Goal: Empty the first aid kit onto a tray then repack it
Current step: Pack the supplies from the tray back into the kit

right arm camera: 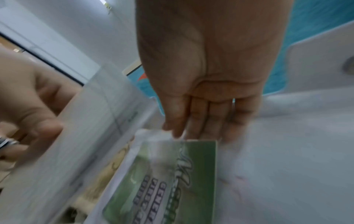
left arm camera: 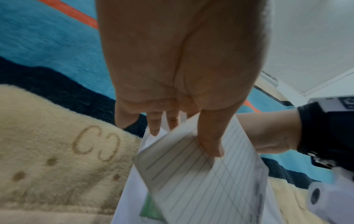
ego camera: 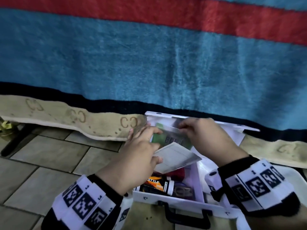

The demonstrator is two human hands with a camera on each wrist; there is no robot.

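The white first aid kit [ego camera: 167, 199] stands open, and its lid [ego camera: 182, 116] leans back against a blanket. Above the box, my left hand [ego camera: 154, 146] grips a folded lined paper [ego camera: 176, 158], thumb pressed on it, as the left wrist view shows on the paper [left arm camera: 201, 174]. Its fingers also curl round a clear bag with a green card [ego camera: 167, 138] inside. My right hand [ego camera: 184, 128] pinches the bag's top edge [right arm camera: 172, 136] above the green card [right arm camera: 172, 174]. A black and orange box [ego camera: 154, 184] and a red item [ego camera: 176, 173] lie in the kit.
A white tray [ego camera: 295, 176] shows at the right, behind my right wrist. A blue, red and black blanket [ego camera: 149, 63] with a beige border [ego camera: 99, 125] hangs behind the kit. Grey floor tiles [ego camera: 41, 163] lie to the left.
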